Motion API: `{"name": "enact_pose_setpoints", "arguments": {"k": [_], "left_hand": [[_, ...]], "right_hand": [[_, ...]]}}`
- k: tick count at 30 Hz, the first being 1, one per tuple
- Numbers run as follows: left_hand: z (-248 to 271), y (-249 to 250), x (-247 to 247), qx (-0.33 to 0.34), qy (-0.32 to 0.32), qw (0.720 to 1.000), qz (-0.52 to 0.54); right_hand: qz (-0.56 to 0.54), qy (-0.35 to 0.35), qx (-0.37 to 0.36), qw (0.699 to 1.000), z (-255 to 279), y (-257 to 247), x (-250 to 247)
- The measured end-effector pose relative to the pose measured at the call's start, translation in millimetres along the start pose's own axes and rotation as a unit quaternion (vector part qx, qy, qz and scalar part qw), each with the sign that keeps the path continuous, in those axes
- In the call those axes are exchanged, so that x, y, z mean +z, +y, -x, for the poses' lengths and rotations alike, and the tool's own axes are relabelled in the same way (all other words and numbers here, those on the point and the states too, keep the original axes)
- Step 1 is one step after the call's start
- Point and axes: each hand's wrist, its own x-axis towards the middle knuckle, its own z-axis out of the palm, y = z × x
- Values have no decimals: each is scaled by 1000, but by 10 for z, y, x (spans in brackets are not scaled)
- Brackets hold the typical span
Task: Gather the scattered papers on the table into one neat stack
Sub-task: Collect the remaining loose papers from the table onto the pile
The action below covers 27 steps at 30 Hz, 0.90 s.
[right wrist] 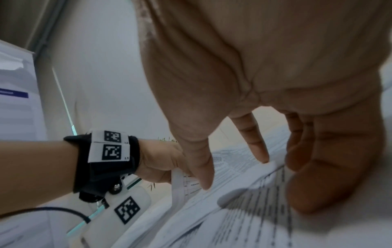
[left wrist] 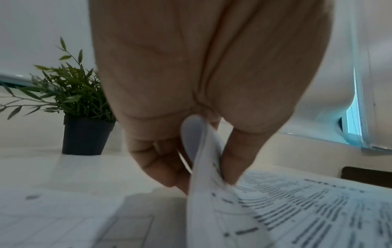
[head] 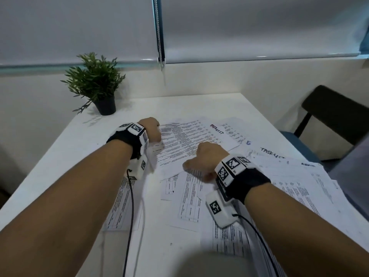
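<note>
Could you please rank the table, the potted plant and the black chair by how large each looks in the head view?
1. table, by far the largest.
2. and 3. potted plant and black chair: they look about alike, and the picture's edge cuts off the chair, so I would not rank them.

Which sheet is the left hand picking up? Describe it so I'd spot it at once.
Start at the potted plant in the white table's far left corner and come toward the left hand. It pinches the left edge of a densely printed sheet. Unlike its flat neighbours, that edge curls up off the table.
</note>
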Motion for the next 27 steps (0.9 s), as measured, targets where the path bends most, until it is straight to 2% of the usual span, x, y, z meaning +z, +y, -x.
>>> {"name": "enact_pose_setpoints", "arguments": {"k": [2,4,5,7,9,11,12,14,16,17,18,19,21,24,25,27], "left_hand": [[88,34,-84,19,38,998,51],[293,61,-244,32,100,988,116],[420,56,-349,38,139,979,144],[693,42,-546,39,212,956,200],[1012,43,-679,36,278,920,274],[1349,32,-722,40,314,856,410],[1525,40,-697,36,307,818,485],[1847,92,-584,24,254,737,626],[2113,163,-392,17,173,658,733],[2216,204,-285,20,137,632,762],[2290,234,-163,20,110,618,778],[2351,263,-40,15,91,611,786],[2457,336,191,4,54,627,777],[2606,500,469,14,-37,705,708],[2649,565,525,14,-68,722,688],[2711,700,574,16,-88,770,632]], "right_hand": [[-99,6,11,995,39,29,-49],[-249,20,31,968,157,56,-115],[-288,41,29,956,209,82,-151],[-308,72,15,949,331,137,-212],[-344,77,11,936,457,192,-250],[-386,52,17,921,606,217,-281],[-403,37,18,914,692,218,-295],[-441,20,9,897,869,224,-331],[-500,19,-13,866,1045,259,-341],[-526,27,-28,850,1105,308,-336],[-535,38,-35,843,1172,366,-332],[-540,52,-34,839,1223,440,-331],[-530,104,-24,841,1370,620,-364],[-475,205,6,856,1516,1075,-453],[-450,227,11,863,1543,1244,-482],[-382,251,23,889,1661,1476,-548]]}}
